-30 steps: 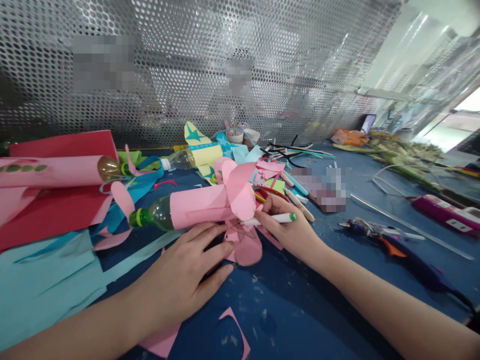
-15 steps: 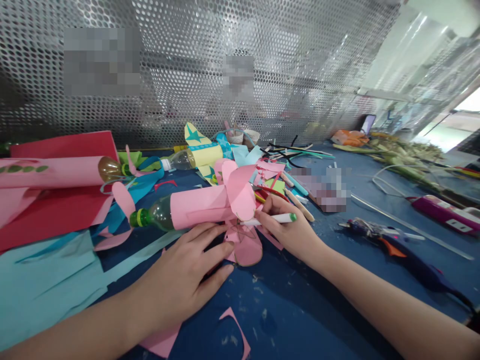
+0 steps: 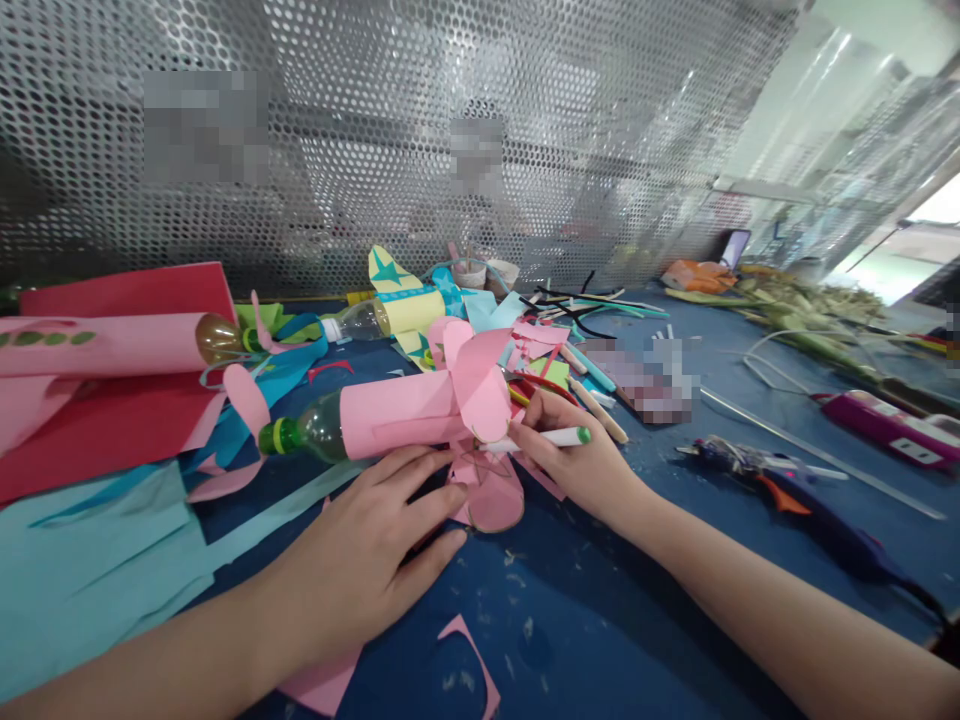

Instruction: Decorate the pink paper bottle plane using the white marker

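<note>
My right hand [image 3: 576, 456] is closed round a white marker with a green cap [image 3: 559, 437], its tip down on a flat pink paper piece [image 3: 491, 490] on the blue table [image 3: 600, 620]. My left hand [image 3: 367, 555] lies flat with fingers spread, pressing the table and the pink paper's left edge. Just behind both hands lies a plastic bottle wrapped in pink paper [image 3: 397, 412] with pink paper fins and a green cap [image 3: 274, 436].
Red, pink and light blue paper sheets [image 3: 90, 560] pile up at the left. A yellow paper plane bottle [image 3: 405, 305] lies behind. A glue gun [image 3: 780, 495] and a purple box [image 3: 892, 430] are at the right. A perforated metal screen [image 3: 375, 130] backs the table.
</note>
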`<state>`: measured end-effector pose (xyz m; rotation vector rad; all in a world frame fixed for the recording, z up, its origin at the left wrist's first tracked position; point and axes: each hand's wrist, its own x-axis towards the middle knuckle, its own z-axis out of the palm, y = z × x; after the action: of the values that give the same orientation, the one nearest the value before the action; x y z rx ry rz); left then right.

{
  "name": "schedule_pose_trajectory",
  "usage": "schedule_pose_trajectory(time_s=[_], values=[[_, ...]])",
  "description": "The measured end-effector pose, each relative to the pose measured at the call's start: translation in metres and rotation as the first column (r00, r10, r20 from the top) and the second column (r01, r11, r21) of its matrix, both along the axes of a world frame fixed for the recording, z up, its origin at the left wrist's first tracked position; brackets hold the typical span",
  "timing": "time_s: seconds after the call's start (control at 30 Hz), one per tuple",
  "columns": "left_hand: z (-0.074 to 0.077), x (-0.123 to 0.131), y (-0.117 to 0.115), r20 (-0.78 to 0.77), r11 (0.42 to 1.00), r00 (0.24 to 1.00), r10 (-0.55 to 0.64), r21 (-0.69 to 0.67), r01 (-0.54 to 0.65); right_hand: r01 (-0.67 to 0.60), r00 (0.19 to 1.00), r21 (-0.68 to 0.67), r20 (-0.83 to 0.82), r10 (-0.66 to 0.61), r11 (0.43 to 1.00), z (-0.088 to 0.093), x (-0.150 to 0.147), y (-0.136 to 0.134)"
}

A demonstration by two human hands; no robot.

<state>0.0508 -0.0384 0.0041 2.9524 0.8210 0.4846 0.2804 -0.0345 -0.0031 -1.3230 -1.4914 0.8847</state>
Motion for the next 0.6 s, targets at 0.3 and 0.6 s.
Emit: schedule_pose_trajectory(time_s=[0.3,0.6], values=[[-0.0004,0.0004,0.0008,-0.016,1.000,1.000,0.006,0.002,-0.006,0.019,1.000,0.016,0.023,-0.019,1.000,0.0007,0.0007,0.0006],[-0.0004,-0.0002,0.0003,-0.031,1.000,1.000,0.004,0.003,-0.004,0.039,0.999,0.019,0.011,-0.039,0.999,-0.0010,0.0017,0.0013]])
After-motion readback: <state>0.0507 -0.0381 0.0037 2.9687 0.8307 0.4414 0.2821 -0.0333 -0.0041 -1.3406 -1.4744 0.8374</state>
